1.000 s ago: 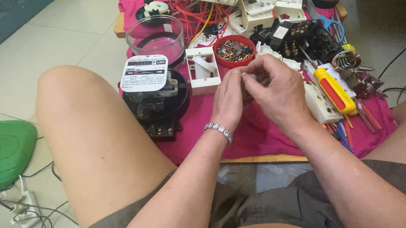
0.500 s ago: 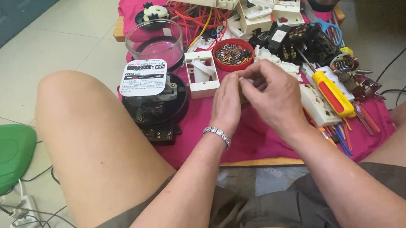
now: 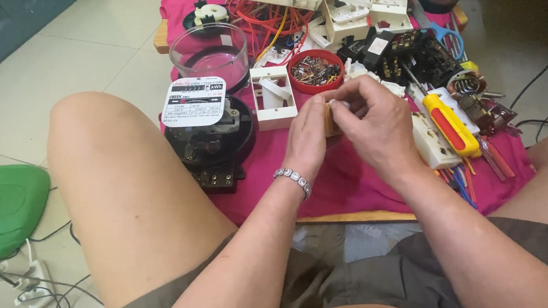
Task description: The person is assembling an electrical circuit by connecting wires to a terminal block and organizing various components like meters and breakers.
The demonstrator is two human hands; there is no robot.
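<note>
Both hands meeting at frame centre: left hand and right hand pinching a small tan part between fingertips, above pink cloth. Part mostly hidden; work looking mid-way, yellow screwdriver lying untouched at right.

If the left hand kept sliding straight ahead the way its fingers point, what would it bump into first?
Probably the red bowl of small metal parts. The left hand points up and slightly right, away from the person, and the bowl lies just beyond its fingertips. The white frame sits slightly to its left. Depth is hard to judge.
</note>
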